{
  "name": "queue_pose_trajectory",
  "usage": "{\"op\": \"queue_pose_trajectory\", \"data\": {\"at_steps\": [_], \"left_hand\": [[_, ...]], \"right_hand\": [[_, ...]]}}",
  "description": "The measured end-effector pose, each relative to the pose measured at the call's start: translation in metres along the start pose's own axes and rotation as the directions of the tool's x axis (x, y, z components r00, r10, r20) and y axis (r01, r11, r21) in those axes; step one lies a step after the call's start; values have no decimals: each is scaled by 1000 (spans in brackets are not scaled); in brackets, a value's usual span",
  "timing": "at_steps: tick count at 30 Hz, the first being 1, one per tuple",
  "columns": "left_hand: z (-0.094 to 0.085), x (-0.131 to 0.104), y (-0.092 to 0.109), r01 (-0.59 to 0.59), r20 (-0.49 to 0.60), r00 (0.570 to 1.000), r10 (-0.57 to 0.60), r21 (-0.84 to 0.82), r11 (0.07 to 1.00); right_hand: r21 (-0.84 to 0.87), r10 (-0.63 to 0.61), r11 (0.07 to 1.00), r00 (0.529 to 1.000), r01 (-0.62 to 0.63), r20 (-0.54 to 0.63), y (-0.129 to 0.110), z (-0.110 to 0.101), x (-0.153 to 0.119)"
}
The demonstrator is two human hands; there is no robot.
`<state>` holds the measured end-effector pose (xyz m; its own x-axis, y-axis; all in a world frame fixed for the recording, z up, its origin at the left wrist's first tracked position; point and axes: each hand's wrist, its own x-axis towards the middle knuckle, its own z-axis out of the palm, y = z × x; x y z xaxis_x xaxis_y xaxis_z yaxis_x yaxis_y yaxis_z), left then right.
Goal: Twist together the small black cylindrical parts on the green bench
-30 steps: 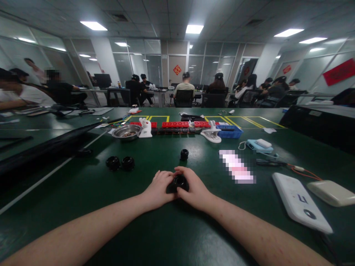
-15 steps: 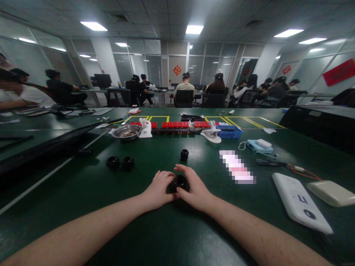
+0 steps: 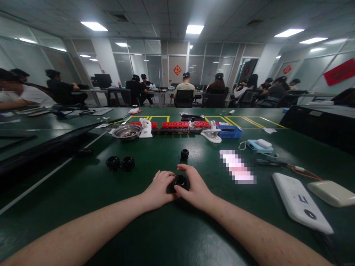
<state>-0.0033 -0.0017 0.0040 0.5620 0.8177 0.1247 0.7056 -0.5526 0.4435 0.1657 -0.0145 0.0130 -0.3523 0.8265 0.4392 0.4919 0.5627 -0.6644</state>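
A black round part [image 3: 179, 182] rests on the green table [image 3: 172, 236] straight in front of me, gripped from both sides. My left hand [image 3: 158, 188] wraps its left side and my right hand [image 3: 194, 186] covers its right side, fingers curled over the top. Only the part's upper rim shows between my hands. A smaller black round part [image 3: 184, 154] stands a little beyond my hands. Two more black round parts [image 3: 121, 163] sit side by side to the left.
A metal bowl [image 3: 127, 132], white clamps [image 3: 211, 133], a row of red pieces [image 3: 180, 124] and a blue bin [image 3: 230, 131] line the far side. A white device [image 3: 301, 202] and a beige box [image 3: 331, 193] lie at right. Several people sit at desks behind.
My right hand's fingers have shifted slightly over the black part's top. The part and my left hand stay in place.
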Motion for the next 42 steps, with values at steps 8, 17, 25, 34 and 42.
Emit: {"op": "queue_pose_trajectory", "data": {"at_steps": [8, 17, 25, 34, 42], "left_hand": [[0, 0, 0, -11, -5, 1000, 11, -20, 1000], [3, 0, -2, -16, -7, 1000, 16, -18, 1000], [2, 0, -1, -8, -3, 1000, 8, 7, 1000], [0, -1, 1, -10, -19, 1000, 9, -41, 999], [-2, -1, 2, 7, -6, 1000, -7, -43, 999]], "right_hand": [[81, -49, 996, 992, 39, 117, 0, -2, -1], [-1, 24, 1000, 999, -24, 30, 0, 0, 1], [65, -66, 996, 996, 62, 67, -1, -2, -2], [-31, -17, 999, 999, 18, 49, -1, -2, 1], [8, -25, 1000, 1000, 25, 6, -3, -3, 0]]}}
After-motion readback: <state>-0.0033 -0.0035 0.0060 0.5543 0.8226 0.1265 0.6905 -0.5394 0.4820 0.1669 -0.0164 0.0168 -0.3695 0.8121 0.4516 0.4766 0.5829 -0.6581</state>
